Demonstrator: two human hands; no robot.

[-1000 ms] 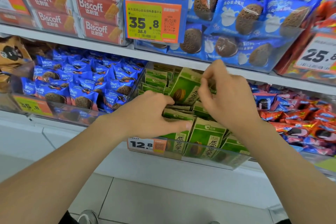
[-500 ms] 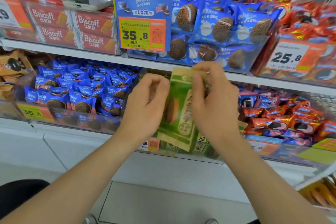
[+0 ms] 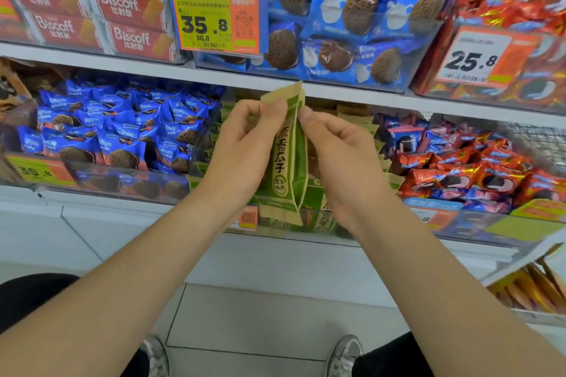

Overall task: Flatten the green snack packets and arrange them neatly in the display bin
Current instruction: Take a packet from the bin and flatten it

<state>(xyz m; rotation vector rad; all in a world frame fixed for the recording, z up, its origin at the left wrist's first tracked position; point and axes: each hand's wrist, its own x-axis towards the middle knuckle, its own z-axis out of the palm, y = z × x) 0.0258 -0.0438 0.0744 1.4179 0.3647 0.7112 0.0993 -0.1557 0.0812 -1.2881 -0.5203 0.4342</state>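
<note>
Green packet [image 3: 286,162] held upright
Its upper part is pinched between left grip [image 3: 245,144] and right grip [image 3: 340,156], fingers curled round it; display bin [image 3: 333,231] is seen just behind.

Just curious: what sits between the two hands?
A green snack packet, upright, pinched by the left hand and the right hand, in the head view.

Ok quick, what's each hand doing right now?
The left hand holds the green packet by its left edge.
The right hand pinches the same packet's right edge.
</note>
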